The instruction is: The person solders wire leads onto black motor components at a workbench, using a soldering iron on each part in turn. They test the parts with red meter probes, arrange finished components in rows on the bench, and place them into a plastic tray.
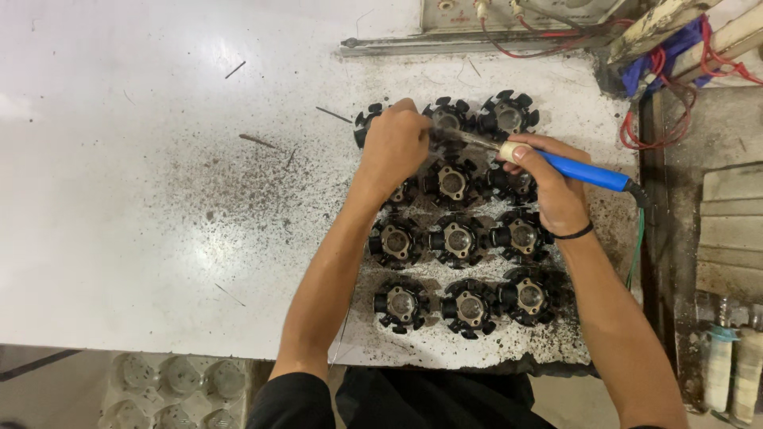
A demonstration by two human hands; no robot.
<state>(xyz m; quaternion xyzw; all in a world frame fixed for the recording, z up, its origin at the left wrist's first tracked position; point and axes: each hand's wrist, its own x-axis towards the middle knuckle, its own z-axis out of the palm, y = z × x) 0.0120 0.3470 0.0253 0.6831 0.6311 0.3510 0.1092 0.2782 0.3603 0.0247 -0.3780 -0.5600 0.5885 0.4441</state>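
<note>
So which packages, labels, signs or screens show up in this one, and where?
Pale panel box: top edge of the table, rectangular, with knobs and red wires; any markings too small to tell.
Moulded tray: below the table's near edge, at the left, whitish, round pockets.
No screens or signs in view.

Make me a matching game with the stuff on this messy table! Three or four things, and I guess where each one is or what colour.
Things:
1. soldering iron handle
2. wristband
3. red wires
4. black round parts

Matches:
A. in rows on the white table
B. blue, in the right hand
C. top right, by the table's edge
D. black, on the right wrist

Pairs: 1-B, 2-D, 3-C, 4-A
</note>
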